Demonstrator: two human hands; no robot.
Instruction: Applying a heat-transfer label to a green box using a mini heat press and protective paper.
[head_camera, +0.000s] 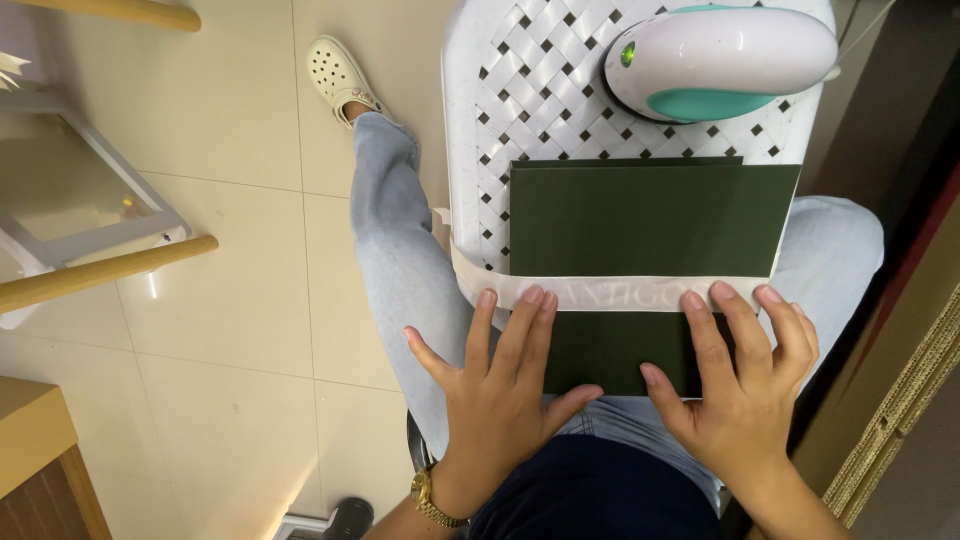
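White woven stool, both hands flat, fingers spread, green folder

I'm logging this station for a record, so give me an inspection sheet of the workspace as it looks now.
Surface: white woven plastic stool across the lap.
Job's things: dark green flat box; cream ribbon lies across it.
Clutter: white and teal handheld device, green light on.
Hands: left hand and right hand lie flat, fingertips on the ribbon.
Cables: nothing seen.
Surroundings: tiled floor, wooden poles, corrugated cardboard.
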